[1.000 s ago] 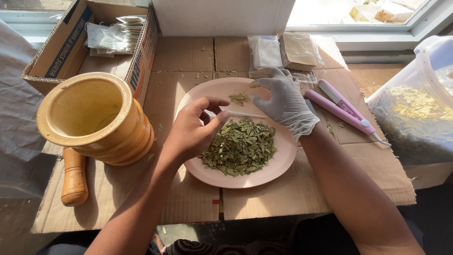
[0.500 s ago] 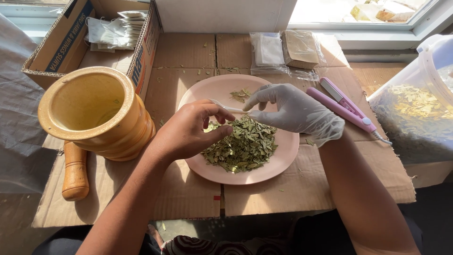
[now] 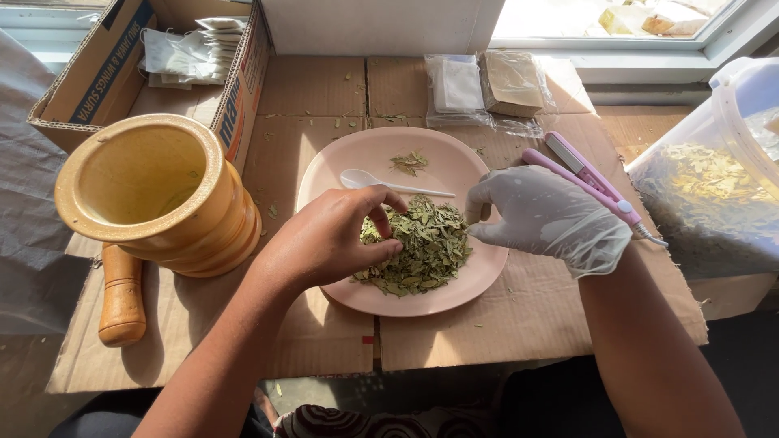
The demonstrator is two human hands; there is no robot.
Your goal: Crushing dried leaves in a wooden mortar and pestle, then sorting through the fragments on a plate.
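Observation:
A pink plate (image 3: 442, 302) sits on cardboard in front of me with a pile of dried green leaves (image 3: 422, 247) on it. Near the plate's far side lie a white plastic spoon (image 3: 381, 182) and a small separate tuft of leaves (image 3: 410, 162). My bare left hand (image 3: 329, 243) rests on the left of the pile, its fingertips pinched into the leaves. My right hand (image 3: 548, 217) wears a white glove and curls its fingertips at the pile's right edge. Whether it holds a leaf is hidden.
A wooden mortar (image 3: 154, 195) stands at the left with its pestle (image 3: 122, 296) lying beside it. Behind are a cardboard box (image 3: 97, 77) of white packets, clear sachets (image 3: 487, 85) and a pink clamp-like tool (image 3: 580, 170). A clear tub (image 3: 714, 203) of leaves stands at the right.
My left hand has dropped from above the pile onto the leaves. The gloved right hand has moved from the plate's far rim to its right edge.

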